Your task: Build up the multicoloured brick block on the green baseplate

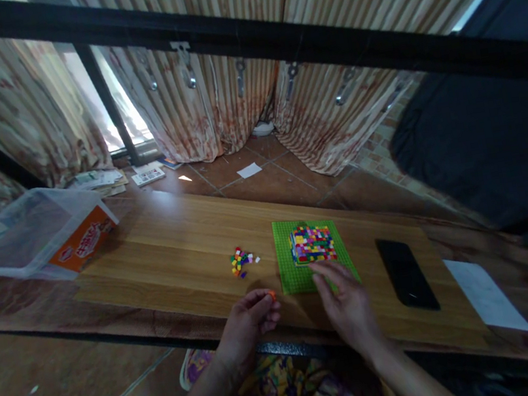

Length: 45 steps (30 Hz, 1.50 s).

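Observation:
A block of small multicoloured toy bricks stands on a green baseplate. My left hand is closed in a pinch on a small orange brick, left of the baseplate's near corner. Over the plate's front part, my right hand reaches in with its fingers stretched and the thumb apart. Its fingertips are close to the front of the brick block; whether they touch it I cannot tell. Nothing shows between them. A small pile of loose bricks lies on the wooden board to the left of the plate.
A black phone lies right of the baseplate on the wooden board, with a white paper sheet beyond it. At the far left sits a clear plastic bin with an orange label. A dark metal bar crosses the upper view.

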Tool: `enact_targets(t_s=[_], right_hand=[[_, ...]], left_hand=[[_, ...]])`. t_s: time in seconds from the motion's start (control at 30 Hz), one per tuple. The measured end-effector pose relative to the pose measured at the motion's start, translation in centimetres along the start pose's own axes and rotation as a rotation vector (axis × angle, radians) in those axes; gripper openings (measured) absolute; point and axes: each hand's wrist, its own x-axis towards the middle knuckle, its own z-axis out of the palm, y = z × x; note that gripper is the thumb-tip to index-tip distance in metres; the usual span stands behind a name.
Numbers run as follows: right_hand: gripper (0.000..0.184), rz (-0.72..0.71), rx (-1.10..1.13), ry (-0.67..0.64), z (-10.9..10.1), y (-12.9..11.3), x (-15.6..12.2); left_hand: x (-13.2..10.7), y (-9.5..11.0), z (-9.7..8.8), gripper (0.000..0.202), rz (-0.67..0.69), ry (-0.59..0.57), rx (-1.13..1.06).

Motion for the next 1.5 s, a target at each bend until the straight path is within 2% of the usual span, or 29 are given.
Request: enact_targets(t_s=[0.07,0.13,0.23,0.37,0.6,0.77,0.87,0.97,1.03,1.17,1.33,1.5], right_hand=[[0.025,0.065,0.163,-0.163,0.4,-1.9,-1.6],[0.026,0.113,0.289,-0.263,0.6,-3.4,-2.7],[0.028,0.168,0.418,-0.324,0.3,-4.4,-3.4],[0.028,0.217,0.46,-0.368,-0.3,-3.9,-3.7],[0.019,0.27,0.414,-0.295,-0.8,-2.8,-3.9],[0.019,0.258,0.363,-0.228,-1.4,-2.5,-3.8],[0.022,0.292,0.281,-0.051,-1.7,-0.9,-2.5],[0.029,0.352,0.18,0.173,-1.8,1.9,-0.1],[0.035,0.407,0.123,0.245,-1.7,3.8,1.6],[0.041,0.478,0.094,0.217,-1.0,5.8,3.8],[0.039,0.5,0.043,0.176,-0.8,5.8,4.7],[0.037,0.512,0.02,0.14,-1.2,5.7,5.1]], left_hand=[[0.1,-0.5,0.3,0.038,0.005,-0.057,0.001],[0.1,-1.0,0.6,0.036,0.012,-0.134,-0.001],[0.1,-1.6,0.7,0.036,-0.013,-0.202,0.011],[0.2,-1.8,0.6,0.037,-0.048,-0.229,0.091],[0.3,-2.0,1.4,0.038,-0.035,-0.347,0.173],[0.7,-2.4,2.8,0.041,-0.072,-0.326,0.146],[1.1,-2.5,3.4,0.047,-0.08,-0.249,0.129],[1.3,-2.3,3.3,0.049,-0.068,-0.166,0.142],[1.1,-2.0,3.1,0.048,-0.072,-0.128,0.142],[0.3,-1.5,2.4,0.042,-0.074,-0.083,0.15],[-0.1,-1.3,1.7,0.035,-0.081,-0.05,0.134],[0.1,-1.3,1.4,0.033,-0.086,-0.064,0.153]])
